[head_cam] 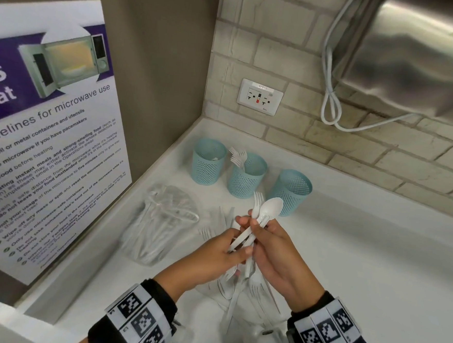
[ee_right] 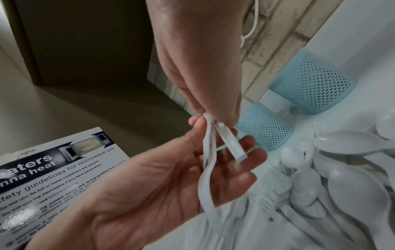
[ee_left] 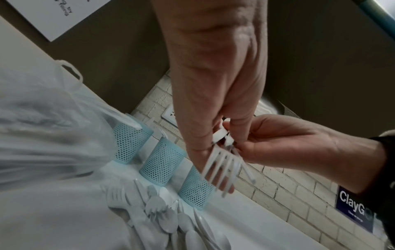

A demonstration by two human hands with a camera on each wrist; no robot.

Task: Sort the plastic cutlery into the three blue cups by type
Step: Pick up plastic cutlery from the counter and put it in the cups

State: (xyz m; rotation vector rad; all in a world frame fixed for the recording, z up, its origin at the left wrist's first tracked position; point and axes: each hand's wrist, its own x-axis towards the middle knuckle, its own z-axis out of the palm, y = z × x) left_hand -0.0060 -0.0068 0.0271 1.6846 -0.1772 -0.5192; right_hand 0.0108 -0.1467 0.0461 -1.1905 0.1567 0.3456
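Three blue mesh cups stand in a row at the back: the left cup [head_cam: 208, 162], the middle cup [head_cam: 246, 176] with forks sticking out, and the right cup [head_cam: 291, 192]. Above the counter both hands hold one bundle of white cutlery. A spoon [head_cam: 271, 206] and a fork [head_cam: 257, 200] stick up from it, heads toward the cups. My left hand [head_cam: 225, 249] holds the lower handles. My right hand [head_cam: 268, 241] pinches the handles [ee_right: 213, 125] higher up. The fork [ee_left: 222, 167] shows blurred in the left wrist view. A loose pile of spoons, forks and knives [head_cam: 238, 290] lies under the hands.
A clear plastic bag [head_cam: 160, 220] lies left of the pile. A microwave guideline sign [head_cam: 42, 137] leans on the left wall. A socket [head_cam: 260, 96] sits on the brick wall, and a steel appliance [head_cam: 421, 56] with a white cable hangs at upper right.
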